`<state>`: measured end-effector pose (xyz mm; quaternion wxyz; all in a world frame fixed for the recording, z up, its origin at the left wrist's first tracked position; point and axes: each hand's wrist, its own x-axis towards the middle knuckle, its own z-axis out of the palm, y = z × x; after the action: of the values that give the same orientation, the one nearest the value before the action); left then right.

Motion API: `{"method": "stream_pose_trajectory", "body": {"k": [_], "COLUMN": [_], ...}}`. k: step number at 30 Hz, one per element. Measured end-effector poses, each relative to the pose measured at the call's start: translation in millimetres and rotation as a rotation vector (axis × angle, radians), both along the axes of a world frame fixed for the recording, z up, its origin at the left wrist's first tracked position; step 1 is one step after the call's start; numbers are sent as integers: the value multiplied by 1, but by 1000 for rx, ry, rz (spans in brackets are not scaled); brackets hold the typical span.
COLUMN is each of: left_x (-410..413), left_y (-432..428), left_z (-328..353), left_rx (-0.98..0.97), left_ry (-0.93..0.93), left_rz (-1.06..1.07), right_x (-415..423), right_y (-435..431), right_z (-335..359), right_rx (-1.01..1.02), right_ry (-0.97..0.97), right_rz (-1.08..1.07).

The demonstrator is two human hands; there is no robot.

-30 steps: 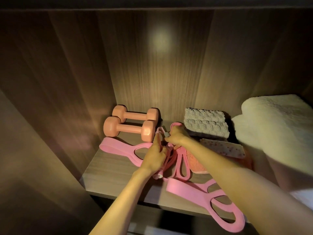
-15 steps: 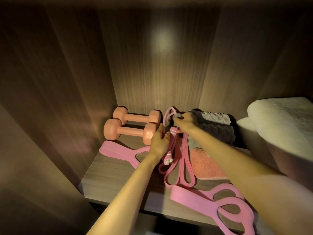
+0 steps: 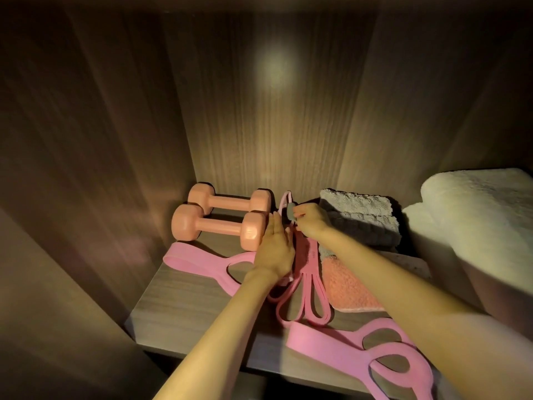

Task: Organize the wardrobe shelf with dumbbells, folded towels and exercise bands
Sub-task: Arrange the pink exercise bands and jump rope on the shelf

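The right hand (image 3: 311, 222) pinches the top of the bundle of thin pink exercise bands (image 3: 309, 287), which lies at the centre of the shelf (image 3: 187, 310), loops trailing toward six o'clock. The left hand (image 3: 274, 249), fingers straight, rests flat against the bundle, just beside the two orange dumbbells (image 3: 219, 226) at ten o'clock. A folded grey towel (image 3: 363, 217) sits at one o'clock, an orange towel (image 3: 349, 293) at three, a wide pink band (image 3: 343, 345) at five.

My left hand (image 3: 275, 251) covers where the thin pink bands (image 3: 309, 256) gather. The white towel (image 3: 476, 226) and the wide pink band (image 3: 326, 346) run past the view's edge. The bands' print is too small to read.
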<state>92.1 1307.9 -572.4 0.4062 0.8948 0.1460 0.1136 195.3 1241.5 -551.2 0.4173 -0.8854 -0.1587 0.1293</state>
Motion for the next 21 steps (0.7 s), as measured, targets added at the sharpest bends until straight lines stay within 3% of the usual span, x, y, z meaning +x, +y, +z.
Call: {"method": "stream_pose_trajectory", "body": {"k": [7,10,21], "left_x": [-10,-5,-5], "left_y": [4,6,13], "left_z": [3,5,4], "left_rx": [203,26,-191], "left_ry": [130,190,126], "left_rz": [-35,-13,-37], "right_x": [-10,-16,-13], "right_y": [-6,-11,-9], "right_z": [0,-5,-13], "right_rx": [36,0,-349], "right_ry": [-37,-104,-265], "right_rz": [124,230,494]}}
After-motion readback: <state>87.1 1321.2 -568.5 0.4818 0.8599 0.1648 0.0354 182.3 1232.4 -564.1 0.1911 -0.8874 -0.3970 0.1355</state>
